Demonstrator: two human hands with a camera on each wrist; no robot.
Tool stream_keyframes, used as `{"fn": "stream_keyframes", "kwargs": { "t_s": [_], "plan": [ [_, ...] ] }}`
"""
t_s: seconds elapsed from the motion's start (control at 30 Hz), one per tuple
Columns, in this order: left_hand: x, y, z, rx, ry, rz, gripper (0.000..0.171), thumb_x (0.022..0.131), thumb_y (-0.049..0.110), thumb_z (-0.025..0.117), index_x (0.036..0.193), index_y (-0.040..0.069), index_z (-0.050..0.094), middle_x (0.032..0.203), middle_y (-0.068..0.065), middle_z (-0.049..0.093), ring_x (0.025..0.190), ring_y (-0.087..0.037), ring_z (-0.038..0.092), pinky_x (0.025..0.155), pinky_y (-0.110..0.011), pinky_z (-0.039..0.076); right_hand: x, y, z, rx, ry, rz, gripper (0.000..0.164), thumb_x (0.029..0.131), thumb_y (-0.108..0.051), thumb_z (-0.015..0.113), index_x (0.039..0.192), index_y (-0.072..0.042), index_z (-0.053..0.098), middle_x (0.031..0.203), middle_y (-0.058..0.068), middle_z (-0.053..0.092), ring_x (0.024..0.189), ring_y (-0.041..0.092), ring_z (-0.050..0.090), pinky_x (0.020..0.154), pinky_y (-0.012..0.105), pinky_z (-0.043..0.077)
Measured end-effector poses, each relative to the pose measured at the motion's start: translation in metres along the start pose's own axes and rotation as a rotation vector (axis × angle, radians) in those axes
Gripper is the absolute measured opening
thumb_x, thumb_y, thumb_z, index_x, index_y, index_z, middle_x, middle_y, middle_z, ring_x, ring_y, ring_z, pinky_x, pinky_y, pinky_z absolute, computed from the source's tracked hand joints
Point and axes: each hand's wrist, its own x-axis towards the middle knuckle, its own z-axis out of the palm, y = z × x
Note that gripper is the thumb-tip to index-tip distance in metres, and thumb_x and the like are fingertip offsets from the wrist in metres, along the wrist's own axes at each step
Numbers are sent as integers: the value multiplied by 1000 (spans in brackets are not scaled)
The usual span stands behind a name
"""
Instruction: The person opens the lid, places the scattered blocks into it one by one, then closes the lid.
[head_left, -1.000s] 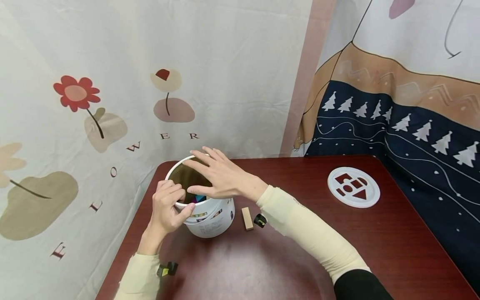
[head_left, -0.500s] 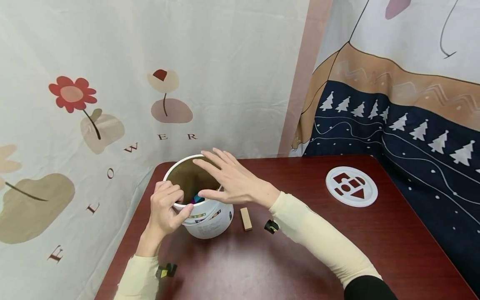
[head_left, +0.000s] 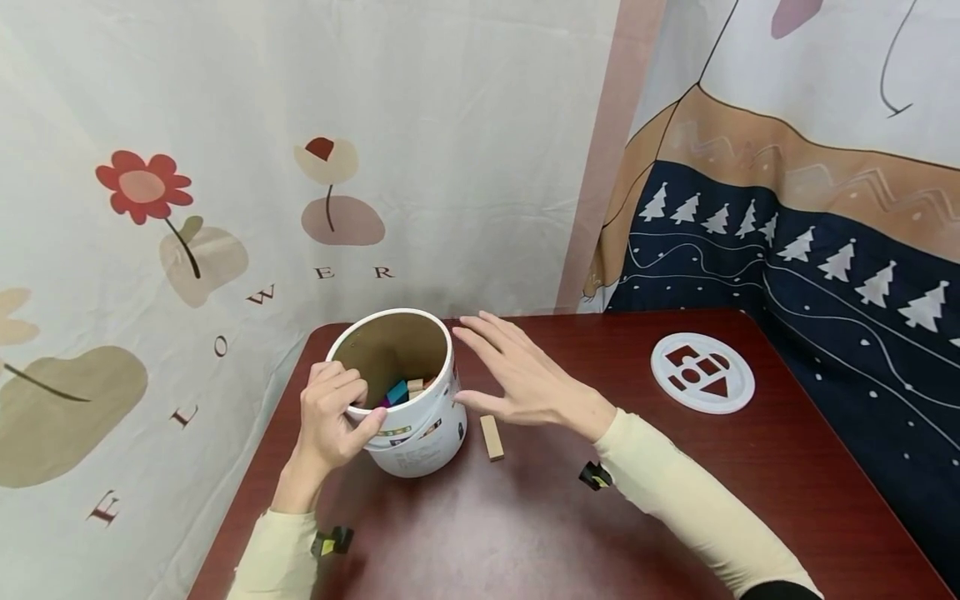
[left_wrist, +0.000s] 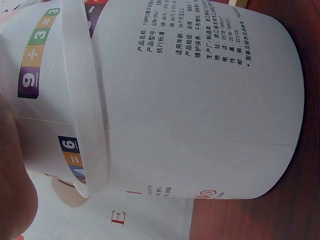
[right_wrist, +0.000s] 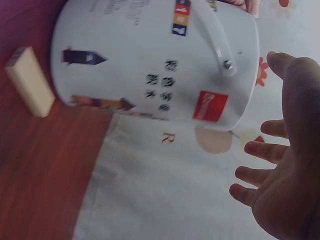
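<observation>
A white printed bucket (head_left: 420, 454) stands on the left part of the table, its top uncovered. Several coloured and plain wooden blocks (head_left: 397, 392) lie at its bottom. My left hand (head_left: 330, 417) grips the near left rim, fingers curled over the edge and thumb along the outside. My right hand (head_left: 525, 375) hovers just right of the bucket with fingers spread and nothing in it. Below that hand a plain wooden block (head_left: 492, 438) lies on the table; in the right wrist view the same block (right_wrist: 31, 82) is close by the bucket's base.
A round white lid (head_left: 703, 373) with cut-out shapes lies at the right of the dark red table (head_left: 570, 533). Printed cloth (head_left: 480, 167) hangs behind and to the left. The bucket's white handle (left_wrist: 87, 100) hangs against its side.
My right hand has moved from over the bucket's mouth to its right side, uncovering the blocks inside. My left hand keeps its grip on the rim.
</observation>
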Motion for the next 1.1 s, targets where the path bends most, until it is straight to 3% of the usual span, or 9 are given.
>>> {"fn": "stream_keyframes", "kwargs": {
  "t_s": [0.27,0.53,0.77,1.1],
  "plan": [
    [1,1,0,-2,0,0,52,86,49,54,53,12,35,52,4,26,54,-15,26,62,-43,26,-36,13,21,-9,-114,96,82,94,-61,58,156,-9,45,162,11,34,150,32,20,120,52,22],
    [2,1,1,1,1,0,53,86,49,53,53,12,35,51,3,27,55,-15,26,62,-43,26,-58,17,57,-76,-220,92,79,93,-66,55,149,-11,53,155,15,44,144,39,31,115,55,31],
    [2,1,1,5,0,-3,54,87,50,53,52,12,35,51,3,27,55,-15,26,62,-43,26,-67,11,80,-110,-321,51,71,92,-66,57,145,-19,60,148,17,51,136,44,41,106,56,40],
    [1,1,2,6,-12,-6,55,87,51,52,53,12,36,52,3,28,55,-16,28,63,-43,26,-70,1,104,-136,-464,62,65,91,-63,61,142,-23,61,142,11,55,125,32,49,101,50,45]
  ]
}}
